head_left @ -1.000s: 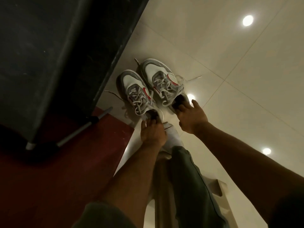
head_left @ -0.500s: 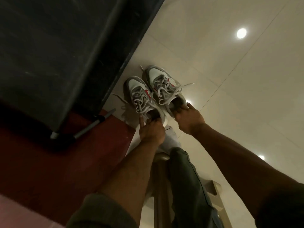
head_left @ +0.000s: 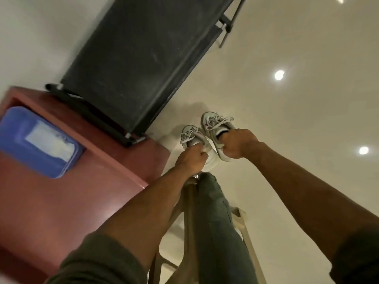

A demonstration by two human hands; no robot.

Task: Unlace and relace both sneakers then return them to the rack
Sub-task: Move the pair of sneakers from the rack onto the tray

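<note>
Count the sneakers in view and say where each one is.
2. The left sneaker is gripped at its heel opening by the left hand; the right sneaker, beside it, is gripped likewise by the right hand. None appear hidden.

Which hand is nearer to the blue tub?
Left. The left hand grips a sneaker just past the red cabinet holding the blue tub; the right hand is farther right.

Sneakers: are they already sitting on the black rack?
No, each hand grips one sneaker beside the black rack.
</note>
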